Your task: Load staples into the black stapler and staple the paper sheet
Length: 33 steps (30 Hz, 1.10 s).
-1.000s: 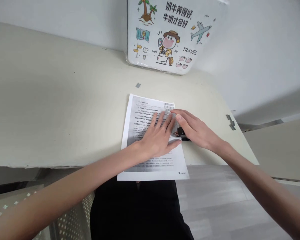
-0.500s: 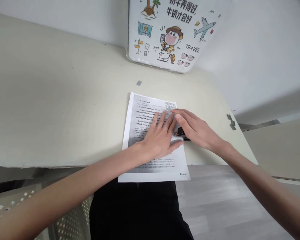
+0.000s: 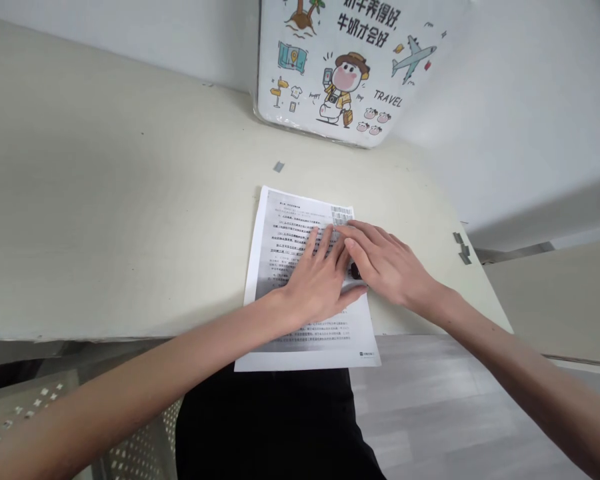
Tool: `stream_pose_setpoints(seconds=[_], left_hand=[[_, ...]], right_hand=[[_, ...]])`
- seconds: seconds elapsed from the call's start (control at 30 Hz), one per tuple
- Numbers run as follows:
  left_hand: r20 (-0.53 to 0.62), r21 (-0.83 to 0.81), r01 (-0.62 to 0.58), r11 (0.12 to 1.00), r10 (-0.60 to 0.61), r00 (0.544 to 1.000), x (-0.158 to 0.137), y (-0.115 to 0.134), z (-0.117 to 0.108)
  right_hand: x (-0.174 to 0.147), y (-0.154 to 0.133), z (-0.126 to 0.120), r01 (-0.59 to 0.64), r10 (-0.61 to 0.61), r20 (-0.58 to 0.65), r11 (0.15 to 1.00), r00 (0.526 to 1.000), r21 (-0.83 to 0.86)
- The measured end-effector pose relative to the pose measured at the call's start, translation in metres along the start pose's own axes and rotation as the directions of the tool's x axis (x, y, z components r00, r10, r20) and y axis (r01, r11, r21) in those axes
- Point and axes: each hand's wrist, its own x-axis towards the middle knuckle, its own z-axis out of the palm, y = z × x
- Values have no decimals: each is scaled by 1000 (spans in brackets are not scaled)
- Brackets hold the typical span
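Observation:
A printed sheet of paper (image 3: 305, 363) lies on the table, its lower end jutting past the front edge. My left hand (image 3: 315, 280) is flat on the sheet, fingers spread, pressing it down. Over the sheet's right edge, my right hand (image 3: 390, 263) is laid with fingers close together, their tips touching or overlapping the left fingers. Beneath my right palm a small black stapler-like object (image 3: 355, 271) peeks out between the hands; most of it is hidden.
A white board or case with cartoon travel pictures (image 3: 325, 100) leans against the wall at the back. Grey tape bits stick to the table (image 3: 105, 220), one behind the sheet and several near the right edge. A perforated chair (image 3: 140, 440) stands at lower left.
My right hand has shifted slightly down and left, covering more of the black object. My left hand stays flat on the sheet. The view has moved slightly.

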Motion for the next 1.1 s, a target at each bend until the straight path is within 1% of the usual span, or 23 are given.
stream_pose_setpoints(seconds=[0.13, 0.23, 0.3, 0.37, 0.4, 0.43, 0.5, 0.57, 0.6, 0.7, 0.8, 0.87, 0.97, 1.1], left_hand=[[-19, 19, 14, 1000, -14, 1000, -2, -2, 1], [-30, 48, 9, 999, -8, 1000, -4, -4, 2], [-50, 43, 10, 999, -8, 999, -4, -5, 3], [-71, 23, 14, 1000, -13, 997, -4, -6, 3], [-75, 13, 13, 1000, -12, 997, -5, -7, 3], [-72, 7, 12, 1000, -11, 997, -6, -7, 3], [-55, 1, 7, 1000, -7, 998, -9, -9, 1], [-28, 0, 6, 1000, -6, 1000, -13, -11, -2], [-12, 0, 10, 1000, -10, 1000, -15, -12, -4], [42, 10, 29, 1000, -30, 999, -15, -11, -11], [96, 19, 37, 999, -39, 995, -14, -6, -21], [117, 13, 34, 999, -36, 992, -20, -4, -32], [106, 23, 32, 999, -35, 994, -50, -10, -53], [113, 109, 79, 991, -91, 989, -109, -36, -81]], right_hand=[[3, -3, 13, 60, -71, -94, 991, 993, -121], [7, -5, 16, 83, -100, -113, 986, 989, -146], [8, -4, 11, 70, -79, -88, 992, 993, -107], [4, -1, 3, 55, -55, -79, 998, 995, 0], [1, 2, -1, 67, -61, -90, 995, 994, 68], [-4, 6, -4, 103, -89, -110, 986, 990, 130], [-17, 16, -6, 226, -199, -153, 955, 968, 191], [-33, 28, -2, 317, -288, -183, 935, 940, 158], [-41, 35, 1, 328, -301, -196, 937, 933, 123], [-65, 57, 12, 256, -238, -251, 966, 938, 43], [-87, 77, 18, 183, -167, -296, 983, 941, 28], [-103, 88, 20, 137, -117, -335, 990, 935, 37], [-128, 98, 21, 81, -48, -403, 995, 914, 64], [-163, 100, 26, 42, 29, -500, 990, 865, 131]])
